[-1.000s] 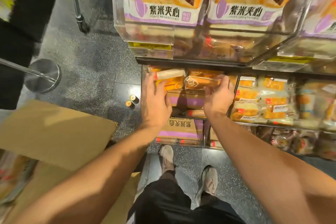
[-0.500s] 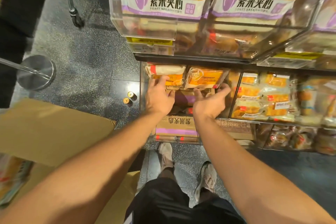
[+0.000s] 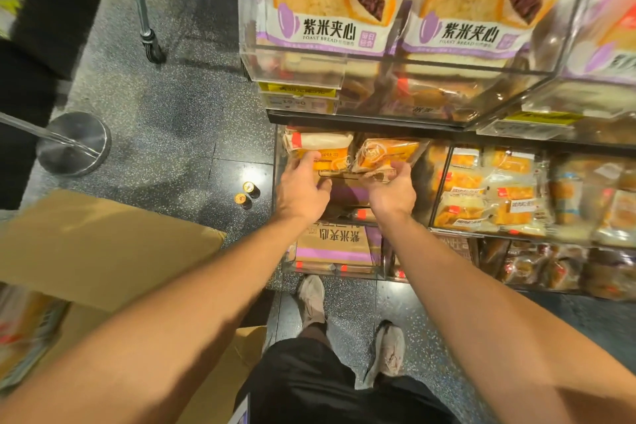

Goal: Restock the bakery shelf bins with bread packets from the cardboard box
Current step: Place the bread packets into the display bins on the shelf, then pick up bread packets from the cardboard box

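Seen from above, looking down past two bare forearms. At far left, on the floor, an open cardboard box (image 3: 103,251), its contents blurred and cut off by the frame edge. Near it, a round metal stand base (image 3: 74,143) and two small gold-topped cans (image 3: 247,193) on the speckled floor (image 3: 179,120). Left hand (image 3: 301,191) reaching into the lower shelf bin (image 3: 277,203), fingers curled around the near edge of a white-and-orange bread packet (image 3: 320,150). Just beside it, right hand (image 3: 392,194) pinching the near edge of a second, orange bread packet (image 3: 387,155). Two packets held in all, side by side and touching, at the back of the bin. Beneath the hands, a brown carton with purple print (image 3: 334,244), partly hidden. Above, two large purple-labelled toast packets (image 3: 330,7) in clear bins. To the right, a neighbouring bin of small orange packets (image 3: 488,193), too many and too blurred to count. Below, two pale shoes (image 3: 311,299).
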Demonstrator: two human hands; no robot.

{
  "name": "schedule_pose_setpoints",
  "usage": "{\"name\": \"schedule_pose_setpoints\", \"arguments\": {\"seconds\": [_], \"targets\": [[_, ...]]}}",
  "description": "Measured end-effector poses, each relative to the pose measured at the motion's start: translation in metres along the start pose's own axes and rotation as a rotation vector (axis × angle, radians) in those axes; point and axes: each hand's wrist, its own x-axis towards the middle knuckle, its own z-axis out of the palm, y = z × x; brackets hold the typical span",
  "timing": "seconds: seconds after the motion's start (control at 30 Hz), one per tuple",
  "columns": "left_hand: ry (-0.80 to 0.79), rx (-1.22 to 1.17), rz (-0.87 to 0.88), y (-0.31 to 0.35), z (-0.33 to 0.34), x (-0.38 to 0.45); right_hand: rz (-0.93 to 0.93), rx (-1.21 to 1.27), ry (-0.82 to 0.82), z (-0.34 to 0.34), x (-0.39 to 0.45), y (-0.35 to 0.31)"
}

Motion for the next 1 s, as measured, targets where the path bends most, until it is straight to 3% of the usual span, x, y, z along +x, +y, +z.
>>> {"name": "schedule_pose_setpoints", "arguments": {"seconds": [0.27,0.57,1.0], "targets": [[0.093,0.011,-0.034,0.006,-0.036,-0.066,-0.415,-0.301,-0.206,-0.045,-0.061,0.0],[0.242,-0.055,-0.226,-0.03,-0.051,-0.234,-0.826,-0.567,-0.429,-0.082,-0.18,0.054],[0.446,-0.208,-0.614,-0.198,-0.11,-0.5,-1.107,-0.851,-0.802,0.007,-0.42,0.171]]}}
